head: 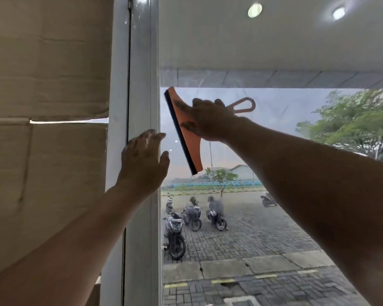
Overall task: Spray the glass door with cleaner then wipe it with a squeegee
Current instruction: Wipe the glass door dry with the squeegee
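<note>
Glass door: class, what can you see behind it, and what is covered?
Parked motorcycles, paving, trees and a canopy. The squeegee and right hand hide parts of that view.

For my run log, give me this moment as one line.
stage: wiping | right hand grips orange squeegee, blade at glass door | left hand rests flat on white frame

A beige blind hangs at left, ceiling lights glow above, motorcycles stand on brick paving outside
</note>
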